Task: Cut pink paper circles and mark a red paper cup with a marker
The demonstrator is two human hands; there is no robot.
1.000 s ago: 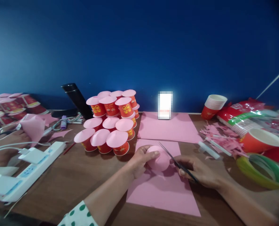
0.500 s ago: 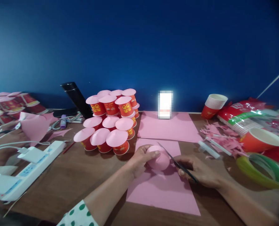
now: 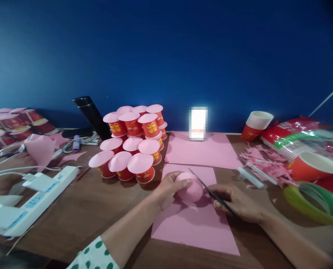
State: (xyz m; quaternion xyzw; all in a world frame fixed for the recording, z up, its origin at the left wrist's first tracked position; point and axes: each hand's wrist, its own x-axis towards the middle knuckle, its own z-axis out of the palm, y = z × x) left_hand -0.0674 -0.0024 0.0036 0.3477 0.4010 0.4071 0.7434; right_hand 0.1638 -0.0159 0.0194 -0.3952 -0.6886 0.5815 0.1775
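Note:
My left hand [image 3: 170, 188] pinches a round pink paper disc [image 3: 191, 188], thumb on top and fingers beneath. Dark-handled scissors [image 3: 221, 201] are in my right hand [image 3: 236, 203], their blades pointing up and left along the disc's right edge. Below both hands lies a pink paper sheet [image 3: 194, 231]. Left of them, red paper cups [image 3: 124, 174] stand upside down in stacked tiers, each topped with a pink disc [image 3: 140, 163]. The fingers of my right hand are partly hidden behind the scissors' handles.
A lit phone [image 3: 198, 125] stands behind, on more pink sheets [image 3: 202, 151]. To the right are nested cups [image 3: 256, 125], paper scraps [image 3: 264, 160], tape rolls [image 3: 312, 203] and a cup bag [image 3: 290, 138]. A power strip [image 3: 40, 201], a black bottle [image 3: 92, 116] and another person's hand [image 3: 9, 168] are at left.
The view has shifted very slightly. At far left, the pink paper by the other person's hand has tilted a little. My hands, the disc and the scissors keep almost the same pose.

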